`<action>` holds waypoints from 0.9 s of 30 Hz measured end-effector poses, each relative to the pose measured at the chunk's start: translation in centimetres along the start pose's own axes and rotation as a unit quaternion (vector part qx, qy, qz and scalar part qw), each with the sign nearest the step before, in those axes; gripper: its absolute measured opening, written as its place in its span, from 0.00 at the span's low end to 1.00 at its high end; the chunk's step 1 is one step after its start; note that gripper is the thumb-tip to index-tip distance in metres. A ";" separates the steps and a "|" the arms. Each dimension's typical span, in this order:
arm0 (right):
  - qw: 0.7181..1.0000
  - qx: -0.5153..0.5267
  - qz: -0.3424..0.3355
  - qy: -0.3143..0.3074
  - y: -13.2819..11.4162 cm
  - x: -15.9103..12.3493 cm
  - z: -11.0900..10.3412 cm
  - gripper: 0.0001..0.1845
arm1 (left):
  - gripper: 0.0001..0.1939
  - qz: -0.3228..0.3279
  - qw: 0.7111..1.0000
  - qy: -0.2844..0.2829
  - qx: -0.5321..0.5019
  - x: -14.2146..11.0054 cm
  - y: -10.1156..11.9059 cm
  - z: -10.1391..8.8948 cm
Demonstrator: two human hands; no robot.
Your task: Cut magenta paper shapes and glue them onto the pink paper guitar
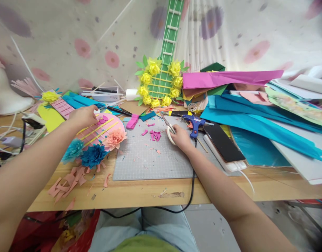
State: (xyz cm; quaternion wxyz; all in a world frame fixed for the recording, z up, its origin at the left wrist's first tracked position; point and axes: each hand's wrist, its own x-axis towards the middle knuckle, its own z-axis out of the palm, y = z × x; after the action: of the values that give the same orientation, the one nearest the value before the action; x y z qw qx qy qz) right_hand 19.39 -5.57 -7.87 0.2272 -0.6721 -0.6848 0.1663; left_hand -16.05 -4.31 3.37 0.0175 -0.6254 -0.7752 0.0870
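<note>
Scissors point forward-left, their long axis slanting.

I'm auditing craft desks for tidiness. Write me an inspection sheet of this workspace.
Surface: grey cutting mat on a wooden table.
Work things: pink guitar, scissors, blue glue gun.
Clutter: magenta scraps on the mat; peach scraps left of it; blue paper piled at right.
Hands: left hand at the pink guitar, contact unclear; right hand holds the scissors.
Cables: black cord from the glue gun hangs over the front edge; white cable at right.
Surroundings: flowered sheet behind; green guitar before it.
</note>
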 end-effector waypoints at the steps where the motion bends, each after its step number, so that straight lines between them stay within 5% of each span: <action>1: 1.000 0.002 -0.002 0.001 0.0 0.0 0.0 0.16 | 0.27 0.000 1.000 0.000 0.001 0.1 -0.1 0.0; 9: 1.000 0.009 0.006 -0.004 -0.1 -0.1 -0.1 0.17 | 0.23 -0.003 0.999 0.028 -0.038 0.7 -0.6 -0.5; 19: 1.000 0.010 0.004 0.000 -0.1 -0.1 -0.2 0.16 | 0.27 -0.014 0.999 0.019 -0.022 1.8 3.0 -1.6; 27: 1.000 0.012 0.000 -0.002 -0.2 -0.1 -0.3 0.15 | 0.25 -0.038 0.999 -0.011 0.001 2.7 0.9 -0.8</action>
State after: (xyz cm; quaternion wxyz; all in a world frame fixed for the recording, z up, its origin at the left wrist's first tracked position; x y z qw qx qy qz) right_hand 19.36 -5.71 -7.51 0.2335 -0.6688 -0.6836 0.1759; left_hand -15.66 -1.46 3.83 0.0128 -0.5947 -0.7983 0.0939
